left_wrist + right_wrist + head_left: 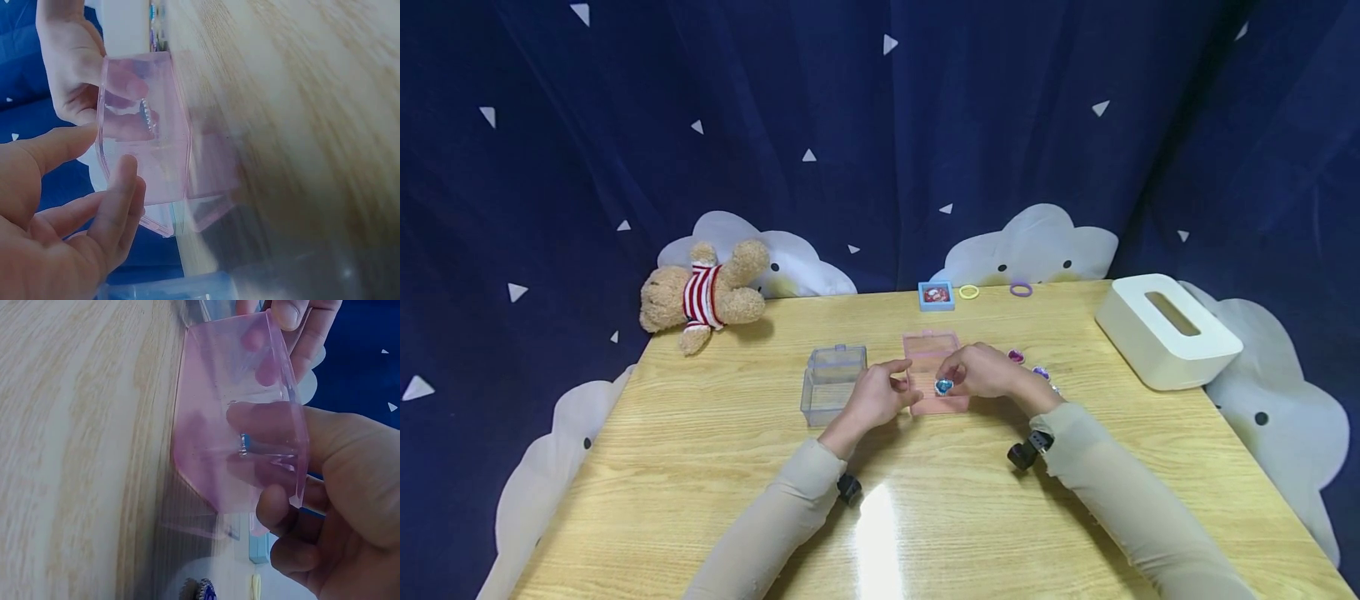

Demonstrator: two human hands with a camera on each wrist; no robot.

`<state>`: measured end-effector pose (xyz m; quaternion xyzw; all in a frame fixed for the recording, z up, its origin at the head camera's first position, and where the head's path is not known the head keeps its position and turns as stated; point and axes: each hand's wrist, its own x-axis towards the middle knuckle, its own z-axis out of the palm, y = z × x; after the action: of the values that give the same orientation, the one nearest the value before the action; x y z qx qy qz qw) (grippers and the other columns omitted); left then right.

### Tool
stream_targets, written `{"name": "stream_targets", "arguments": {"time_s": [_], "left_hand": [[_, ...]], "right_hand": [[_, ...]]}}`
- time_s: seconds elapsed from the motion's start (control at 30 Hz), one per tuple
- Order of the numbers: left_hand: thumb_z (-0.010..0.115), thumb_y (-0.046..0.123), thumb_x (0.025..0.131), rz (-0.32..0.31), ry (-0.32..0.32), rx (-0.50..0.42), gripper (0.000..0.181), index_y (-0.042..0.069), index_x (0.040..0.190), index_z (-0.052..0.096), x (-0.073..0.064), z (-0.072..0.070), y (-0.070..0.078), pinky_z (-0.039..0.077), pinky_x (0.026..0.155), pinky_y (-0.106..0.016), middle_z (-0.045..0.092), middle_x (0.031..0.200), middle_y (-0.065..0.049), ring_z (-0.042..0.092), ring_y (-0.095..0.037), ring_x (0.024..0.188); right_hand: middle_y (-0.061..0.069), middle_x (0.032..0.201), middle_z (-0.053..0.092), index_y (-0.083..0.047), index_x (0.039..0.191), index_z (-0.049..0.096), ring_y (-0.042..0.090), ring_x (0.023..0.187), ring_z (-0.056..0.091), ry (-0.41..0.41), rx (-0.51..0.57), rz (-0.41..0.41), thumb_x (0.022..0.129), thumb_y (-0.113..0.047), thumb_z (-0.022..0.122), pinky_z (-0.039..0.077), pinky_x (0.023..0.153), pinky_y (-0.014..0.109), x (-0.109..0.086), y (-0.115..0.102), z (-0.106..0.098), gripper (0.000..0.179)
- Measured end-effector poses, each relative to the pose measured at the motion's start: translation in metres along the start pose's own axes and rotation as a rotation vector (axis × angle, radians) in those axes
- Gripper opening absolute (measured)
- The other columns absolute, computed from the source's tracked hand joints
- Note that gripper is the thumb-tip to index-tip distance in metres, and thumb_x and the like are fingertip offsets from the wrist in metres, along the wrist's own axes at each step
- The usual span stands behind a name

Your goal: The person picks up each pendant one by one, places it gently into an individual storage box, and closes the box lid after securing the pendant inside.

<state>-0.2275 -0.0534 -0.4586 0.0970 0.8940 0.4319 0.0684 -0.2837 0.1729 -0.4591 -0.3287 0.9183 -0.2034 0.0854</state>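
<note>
My right hand [981, 371] pinches a blue gem [943, 386] with a sparkling, beaded rim. It holds the gem inside an open, see-through pink box [938, 407], whose lid is tipped back. Through the pink wall, the right wrist view shows the gem [244, 444] between the fingertips. At the box's left side is my left hand [876, 394], its fingers fairly straight and at the rim and wall; how firmly they touch cannot be told. A clear bluish box [826, 414] stands open just left of that hand.
Several small gems [1016, 356] lie right of my right hand. Farther back are a light-blue framed square [936, 296], a yellow ring [968, 287] and a purple ring [1021, 283]. A teddy bear [703, 296] lies back left; a white tissue box [1172, 333] stands right.
</note>
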Motion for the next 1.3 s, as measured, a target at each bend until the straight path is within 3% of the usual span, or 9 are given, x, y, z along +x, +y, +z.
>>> {"name": "stream_targets", "arguments": {"time_s": [0.3,0.6,1.03,1.3], "left_hand": [[0.079,0.022,0.086,0.0,0.006,0.001,0.06,0.011,0.141,0.057,0.0,-0.001,0.001,0.057,0.077,-0.031,0.074,0.11,-0.009,0.071,-0.017,0.092],[0.079,0.02,0.086,0.009,0.0,-0.004,0.061,0.007,0.141,0.056,0.0,0.0,0.001,0.057,0.075,-0.03,0.074,0.108,-0.011,0.071,-0.018,0.09],[0.08,0.019,0.085,0.011,0.014,0.009,0.061,0.008,0.14,0.058,0.0,0.0,0.001,0.056,0.074,-0.028,0.074,0.112,-0.01,0.071,-0.016,0.088],[0.08,0.02,0.086,-0.005,0.0,0.001,0.061,0.01,0.141,0.056,-0.001,0.0,0.001,0.055,0.074,-0.028,0.073,0.112,-0.009,0.069,-0.014,0.088]], "right_hand": [[-0.006,0.099,0.077,-0.018,0.103,0.079,0.013,0.088,0.07,-0.029,-0.051,0.018,0.079,-0.024,0.084,0.056,0.084,0.036,0.001,-0.001,-0.003,0.025],[-0.006,0.096,0.077,-0.019,0.102,0.078,0.013,0.087,0.069,-0.027,-0.034,0.032,0.078,-0.023,0.084,0.055,0.082,0.036,-0.001,-0.001,-0.005,0.025],[0.001,0.103,0.076,-0.012,0.108,0.075,0.012,0.079,0.066,0.079,0.14,0.051,0.085,-0.019,0.078,0.054,0.073,0.03,-0.008,0.008,-0.017,0.024],[0.003,0.106,0.075,-0.012,0.112,0.074,0.015,0.08,0.065,0.143,0.176,0.09,0.086,-0.016,0.076,0.053,0.071,0.029,-0.016,0.014,-0.034,0.026]]}}
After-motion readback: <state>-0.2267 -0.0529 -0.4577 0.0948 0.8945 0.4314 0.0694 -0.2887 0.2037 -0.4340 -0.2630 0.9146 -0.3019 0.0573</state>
